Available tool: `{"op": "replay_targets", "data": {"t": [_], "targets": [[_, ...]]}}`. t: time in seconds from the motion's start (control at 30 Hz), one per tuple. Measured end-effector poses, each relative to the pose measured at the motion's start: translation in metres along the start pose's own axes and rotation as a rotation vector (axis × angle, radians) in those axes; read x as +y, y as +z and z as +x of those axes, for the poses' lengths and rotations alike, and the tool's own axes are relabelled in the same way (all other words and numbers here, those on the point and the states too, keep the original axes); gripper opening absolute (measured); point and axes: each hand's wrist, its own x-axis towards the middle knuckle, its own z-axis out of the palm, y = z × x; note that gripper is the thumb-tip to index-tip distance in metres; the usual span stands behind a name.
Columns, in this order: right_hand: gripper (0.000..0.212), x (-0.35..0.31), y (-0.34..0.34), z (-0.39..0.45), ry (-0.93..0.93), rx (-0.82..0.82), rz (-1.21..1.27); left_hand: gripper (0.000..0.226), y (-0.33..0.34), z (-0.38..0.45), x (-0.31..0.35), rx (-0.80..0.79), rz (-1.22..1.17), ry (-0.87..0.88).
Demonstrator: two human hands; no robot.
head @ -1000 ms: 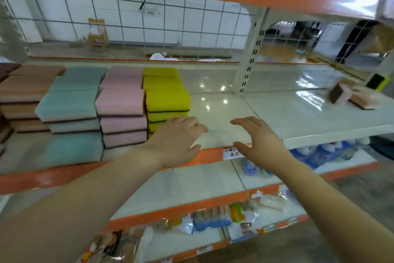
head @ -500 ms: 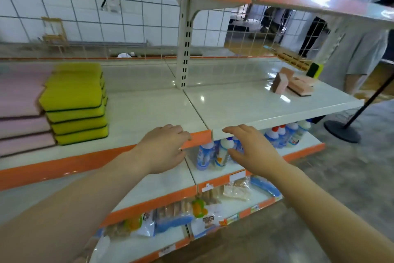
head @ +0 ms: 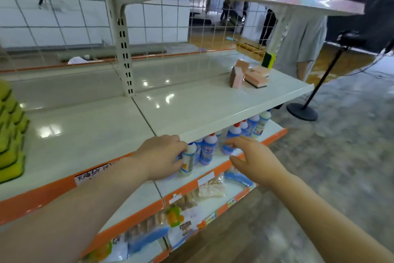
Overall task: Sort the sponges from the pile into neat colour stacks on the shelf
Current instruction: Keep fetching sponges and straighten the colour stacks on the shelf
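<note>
The view swings right: the yellow stack slides off to nine o'clock and the leftover sponges come up at one o'clock on the shelf. Left hand and right hand hover empty, fingers loosely spread — next pickup coming.

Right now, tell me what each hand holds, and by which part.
Nothing: the left hand and right hand are both empty, in front of the shelf edge.

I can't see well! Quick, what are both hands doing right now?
Left hand: open, fingers loosely curled, holding nothing.
Right hand: open, fingers spread, holding nothing.
</note>
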Motion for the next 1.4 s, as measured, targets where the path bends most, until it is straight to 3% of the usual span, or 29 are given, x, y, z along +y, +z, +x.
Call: {"op": "replay_targets", "data": {"t": [0.37, 0.87, 1.13, 1.4], "targets": [[0.041, 0.069, -0.015, 0.071, 0.153, -0.039, -0.049, 0.038, -0.011, 0.123, -0.005, -0.001, 0.008, 0.140], [0.038, 0.159, -0.036, 0.150, 0.246, 0.007, -0.043, 0.045, -0.026, 0.258, -0.006, 0.043, -0.035, 0.189], [0.040, 0.218, -0.054, 0.190, 0.241, -0.030, -0.082, 0.045, -0.023, 0.325, 0.024, 0.105, -0.035, 0.108], [0.042, 0.293, -0.075, 0.237, 0.137, -0.078, -0.113, 0.044, -0.021, 0.390, 0.054, 0.155, -0.044, -0.100]]}}
